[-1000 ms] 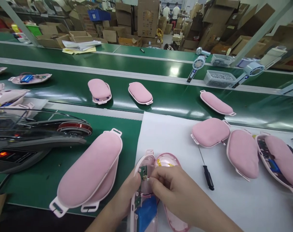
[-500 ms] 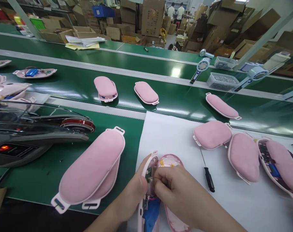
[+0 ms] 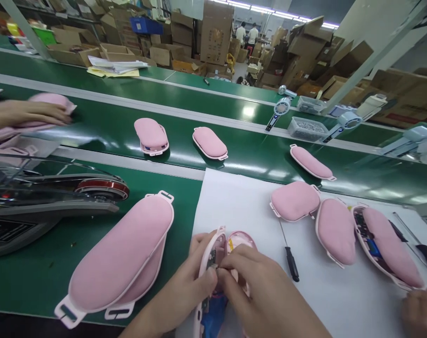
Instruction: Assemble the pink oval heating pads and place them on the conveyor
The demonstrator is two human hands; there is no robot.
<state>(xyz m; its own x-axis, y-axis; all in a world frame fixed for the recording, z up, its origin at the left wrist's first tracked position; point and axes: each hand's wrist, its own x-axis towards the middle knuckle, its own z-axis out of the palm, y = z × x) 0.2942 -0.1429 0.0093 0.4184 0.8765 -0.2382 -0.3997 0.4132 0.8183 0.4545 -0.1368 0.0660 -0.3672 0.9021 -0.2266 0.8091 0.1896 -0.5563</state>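
Observation:
My left hand (image 3: 195,277) grips the rim of an opened pink padded casing (image 3: 200,307), which stands tilted on its edge. Inside it show a green circuit board (image 3: 212,256) and a blue battery pack (image 3: 213,317). My right hand (image 3: 252,286) is closed in a pinch at the board, its fingertips close to my left thumb. Whatever the pinch holds is too small to make out. The other pink shell half (image 3: 242,238) lies partly hidden behind my right hand. A black-handled screwdriver (image 3: 291,265) lies to the right on the white sheet (image 3: 231,197).
Two stacked pink casings (image 3: 122,253) lie left, beside a tape dispenser-like machine (image 3: 94,188). Several more lie right, one open casing (image 3: 371,239) among them. Casings rest on the green belt (image 3: 248,164). A co-worker's hand (image 3: 34,112) is far left; another person's hand (image 3: 423,310) is lower right.
A co-worker's hand has come in at the far left over a pink casing, and another hand shows at lower right. My left thumb has moved up against my right fingertips. The view has shifted.

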